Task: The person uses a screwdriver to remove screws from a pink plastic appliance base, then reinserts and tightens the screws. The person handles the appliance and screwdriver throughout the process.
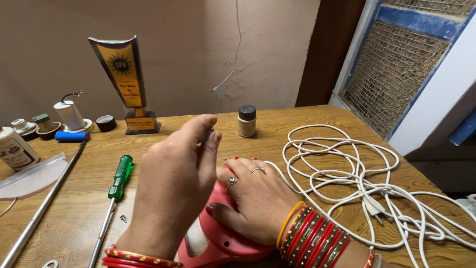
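- Right now my right hand (260, 196) lies flat, fingers spread, on a pink plastic appliance (223, 233) at the table's (317, 119) near edge.
- My left hand (173, 183) is raised above it, thumb and fingers pinched narrow on a small dark thing I cannot make out.
- Left of it lies a green-handled screwdriver (114, 198).
- A coiled white cord (357, 178) fills the right side.
- Near the far edge stand a small dark-capped jar (246, 120) and a tall yellow trophy (124, 79); a white labelled bottle (15, 149) sits at the left edge.

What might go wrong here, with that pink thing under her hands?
The right hand only rests on the pink appliance, so it may slip as the left hand works a small tool above it. The small screw lying loose could roll away. The white cord might snag a wrist.
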